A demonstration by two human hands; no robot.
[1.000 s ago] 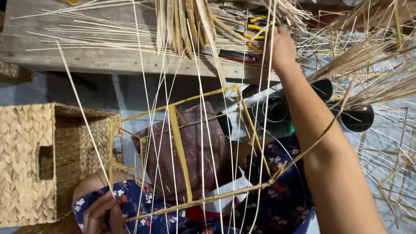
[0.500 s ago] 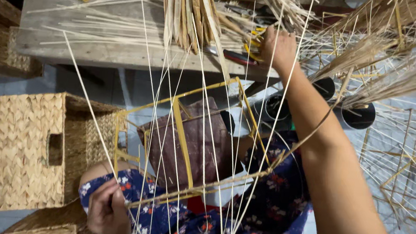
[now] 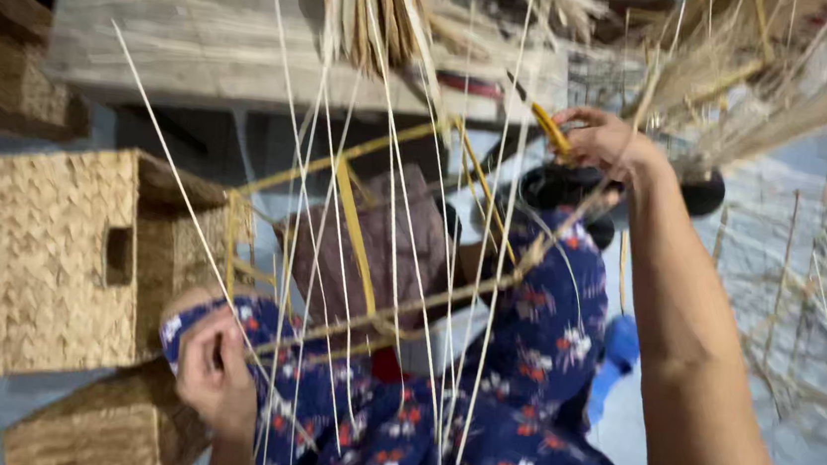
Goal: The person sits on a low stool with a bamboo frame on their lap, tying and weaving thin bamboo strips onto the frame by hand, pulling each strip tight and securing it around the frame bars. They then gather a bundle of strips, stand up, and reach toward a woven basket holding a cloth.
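Note:
A yellow wire frame (image 3: 354, 227) rests on my lap over blue floral cloth (image 3: 524, 342). Several thin pale reed strands (image 3: 393, 241) stand up through it. My left hand (image 3: 217, 370) is closed in a fist at the frame's lower left corner, gripping the rod and the strands there. My right hand (image 3: 606, 140) is raised beyond the frame, near the edge of a wooden bench (image 3: 220, 46). Its fingers are closed around a small yellow-handled tool (image 3: 550, 130). The image is blurred, so I cannot tell what kind of tool it is.
A square woven basket (image 3: 57, 261) with a handle hole stands at left, and another woven piece (image 3: 97, 429) lies below it. Bundles of dry straw (image 3: 383, 10) hang over the bench. Loose straw (image 3: 826, 299) covers the floor at right. Black round objects (image 3: 701, 193) sit under the bench.
My right hand has drawn back from the bench top toward me and now holds the yellow tool. The view has swung right and down. My left hand stays on the frame.

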